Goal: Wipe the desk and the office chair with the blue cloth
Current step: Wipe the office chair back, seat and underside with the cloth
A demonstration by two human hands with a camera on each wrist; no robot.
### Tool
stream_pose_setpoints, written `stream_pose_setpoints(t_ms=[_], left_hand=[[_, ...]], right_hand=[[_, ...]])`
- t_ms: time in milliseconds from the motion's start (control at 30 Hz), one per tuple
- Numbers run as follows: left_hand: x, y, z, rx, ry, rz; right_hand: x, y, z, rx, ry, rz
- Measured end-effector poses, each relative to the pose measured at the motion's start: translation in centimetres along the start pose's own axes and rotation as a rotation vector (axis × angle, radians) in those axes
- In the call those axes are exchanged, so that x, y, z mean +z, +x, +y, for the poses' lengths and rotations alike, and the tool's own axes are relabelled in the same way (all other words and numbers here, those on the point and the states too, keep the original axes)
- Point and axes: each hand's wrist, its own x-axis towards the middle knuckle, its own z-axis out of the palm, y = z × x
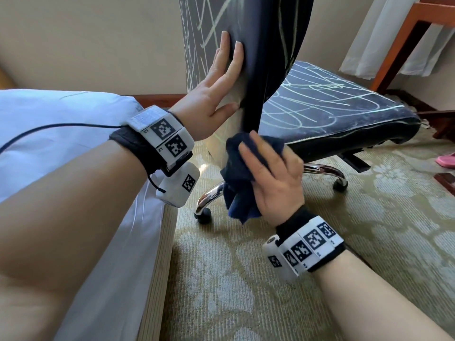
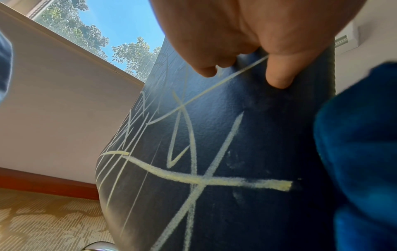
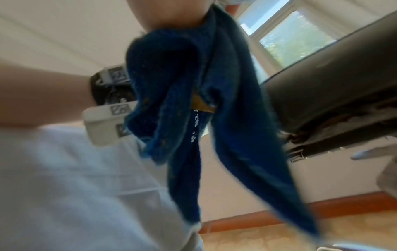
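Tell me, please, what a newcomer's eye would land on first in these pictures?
Probably the pale chalk-like scribbles all over the dark office chair, on its backrest and seat, at centre. Next, the left hand lying flat against the backrest. Just below it, the right hand grips a bunched blue cloth at the backrest's foot.

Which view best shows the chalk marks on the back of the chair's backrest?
The left wrist view: the chalk marks fill the frame, sharp and close, below the left hand. The head view shows them only obliquely on the backrest, partly behind that hand. The right wrist view shows none, mostly the blue cloth.
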Motion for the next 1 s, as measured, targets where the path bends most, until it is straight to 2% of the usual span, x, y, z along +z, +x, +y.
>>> stream_pose_setpoints(t_ms=[100, 167, 267, 333, 500, 600, 667, 767, 1000], left_hand=[[0.1, 0.1, 0.2, -0.005, -0.007, 0.0], [0.1, 0.1, 0.3, -0.005, -0.01, 0.002], [0.1, 0.0, 0.3, -0.003, -0.022, 0.0], [0.1, 0.0, 0.3, 0.008, -0.023, 0.002], [0.2, 0.0, 0.3, 0.023, -0.028, 0.007], [0.1, 0.0, 0.4, 0.021, -0.03, -0.001], [0.1, 0.0, 0.4, 0.018, -0.031, -0.007], [0.0, 0.0, 0.5, 0.015, -0.026, -0.006], [-0.1, -0.2, 0.5, -0.019, -0.043, -0.02]], right_hand=[[0.8, 0.7, -0.8, 0.274, 0.059, -0.084], [1.8, 1.1, -1.5, 0.354, 0.119, -0.081], [2.9, 1.5, -1.4, 0.424, 0.359, 0.004], [3.1, 1.0, -1.0, 0.407, 0.435, -0.009], [3.1, 0.4, -1.2, 0.338, 0.343, -0.058], [3.2, 0.9, -1.3, 0.359, 0.357, 0.075], [3.1, 1.4, -0.7, 0.319, 0.362, 0.177], [3.2, 1.4, -0.2, 0.285, 0.386, 0.226], [4.8, -2.8, -1.1, 0.314, 0.305, -0.014]])
